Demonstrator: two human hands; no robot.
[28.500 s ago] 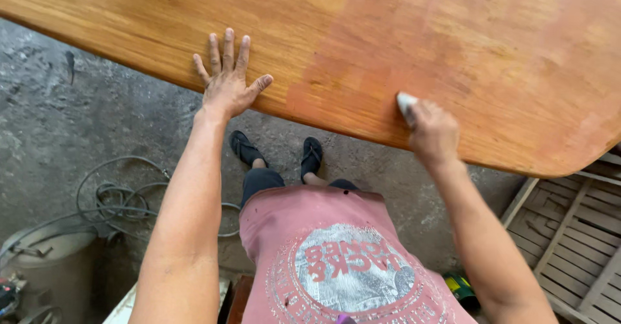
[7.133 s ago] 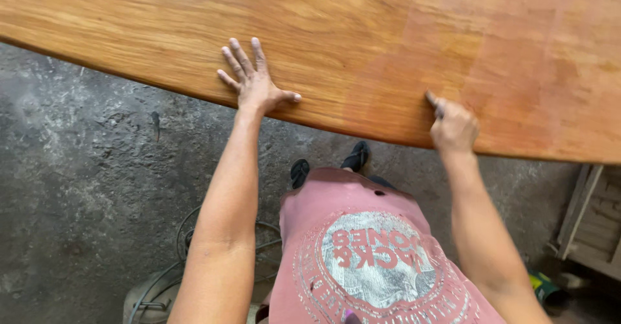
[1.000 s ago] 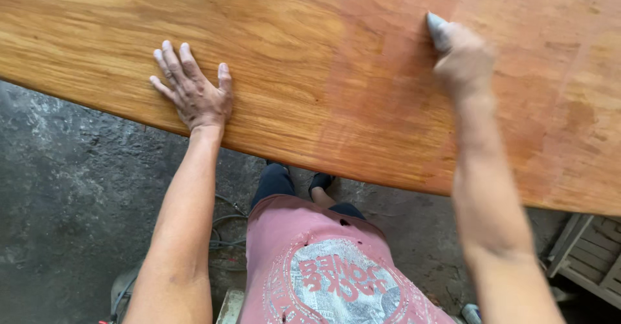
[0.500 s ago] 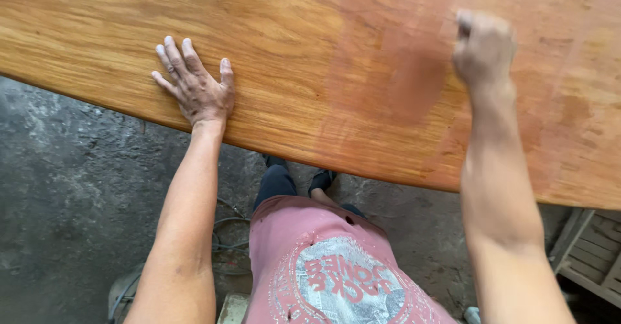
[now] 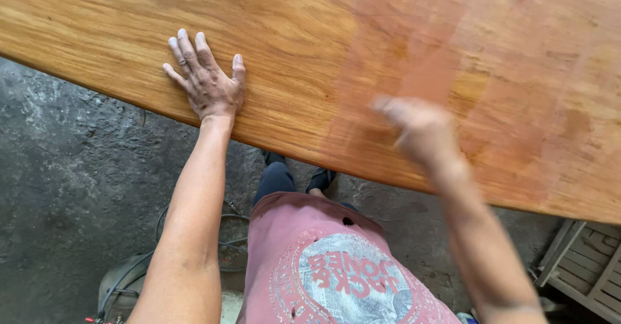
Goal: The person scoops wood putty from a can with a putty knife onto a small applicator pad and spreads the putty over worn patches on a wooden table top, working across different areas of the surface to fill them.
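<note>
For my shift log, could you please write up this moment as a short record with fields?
Surface: large wooden tabletop, golden grain on the left, redder stained area on the right
Left hand: flat on the tabletop near its edge, fingers spread
Right hand: motion-blurred over the reddish area; whether it holds anything cannot be told
Floor: rough grey concrete, coiled cable lying near the feet
Far right: slatted wooden piece

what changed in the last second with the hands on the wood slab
The right hand swept back from the far side of the large orange-brown wooden slab toward its near edge, now motion-blurred; whether it grips the small pale pad seen earlier cannot be told. The left hand stayed flat, fingers spread, near the edge.
</note>
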